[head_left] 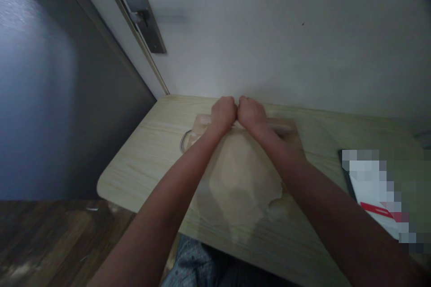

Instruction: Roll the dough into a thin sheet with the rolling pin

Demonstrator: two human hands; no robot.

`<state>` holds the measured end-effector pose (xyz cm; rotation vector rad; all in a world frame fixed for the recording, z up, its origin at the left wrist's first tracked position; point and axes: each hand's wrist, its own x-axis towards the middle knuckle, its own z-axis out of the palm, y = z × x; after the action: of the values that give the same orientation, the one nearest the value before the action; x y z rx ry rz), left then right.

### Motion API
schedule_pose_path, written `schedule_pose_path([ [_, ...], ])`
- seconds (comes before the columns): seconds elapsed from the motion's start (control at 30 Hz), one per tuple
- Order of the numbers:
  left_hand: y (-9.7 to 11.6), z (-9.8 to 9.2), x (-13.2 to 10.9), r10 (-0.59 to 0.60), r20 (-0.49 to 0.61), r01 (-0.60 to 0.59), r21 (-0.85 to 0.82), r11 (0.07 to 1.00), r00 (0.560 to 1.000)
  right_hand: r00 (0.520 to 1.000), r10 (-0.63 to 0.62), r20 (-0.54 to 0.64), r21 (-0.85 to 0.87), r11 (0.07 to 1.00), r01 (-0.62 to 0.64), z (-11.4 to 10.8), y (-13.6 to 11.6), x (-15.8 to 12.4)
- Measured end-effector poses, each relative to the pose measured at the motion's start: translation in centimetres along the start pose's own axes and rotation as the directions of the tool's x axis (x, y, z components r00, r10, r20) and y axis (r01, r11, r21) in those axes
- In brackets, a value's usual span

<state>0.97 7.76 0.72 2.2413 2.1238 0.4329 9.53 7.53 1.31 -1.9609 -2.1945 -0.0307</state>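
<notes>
Pale cylindrical rolling pin (282, 128) at your clenched left hand (224, 110) and right hand (251, 111); can't tell if either grip encircles it. Thin cream-coloured dough sheet (244, 170) spreads toward you.

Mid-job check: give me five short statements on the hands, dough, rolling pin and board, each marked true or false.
1. The left hand and right hand are on the rolling pin. True.
2. The hands are wide apart. False: they are close together.
3. A metal ring is at the left end of the board. True.
4. The rolling pin lies along the board's near edge. False: it lies toward the far edge.
5. The dough is a flat sheet. True.
</notes>
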Motion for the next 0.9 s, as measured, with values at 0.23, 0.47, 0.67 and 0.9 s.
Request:
schedule_pose_path([
  [0.23, 0.8, -0.6, -2.9, -0.077, -0.001, 0.077, -0.016, 0.997, 0.997, 0.997, 0.064, 0.037, 0.017, 0.998, -0.065, -0.5, -0.6, -2.5],
  [0.47, 0.6, -1.0, -5.8, 0.019, -0.018, -0.018, 0.013, 1.0, 1.0, 0.999, 0.047, -0.015, 0.057, 0.997, -0.046, -0.9, -1.1, -5.9],
  [0.67, 0.3, -1.3, -8.4, 0.077, -0.098, -0.076, 0.015, 0.997, 0.992, 0.997, -0.04, -0.063, 0.039, 0.998, 0.043, -1.2, -1.0, -8.1],
  [0.9, 0.4, -1.4, -10.1, 0.04, -0.103, -0.043, -0.021, 0.999, 0.994, 0.989, -0.088, -0.118, 0.054, 0.994, 0.095, -1.2, -1.1, -9.9],
])
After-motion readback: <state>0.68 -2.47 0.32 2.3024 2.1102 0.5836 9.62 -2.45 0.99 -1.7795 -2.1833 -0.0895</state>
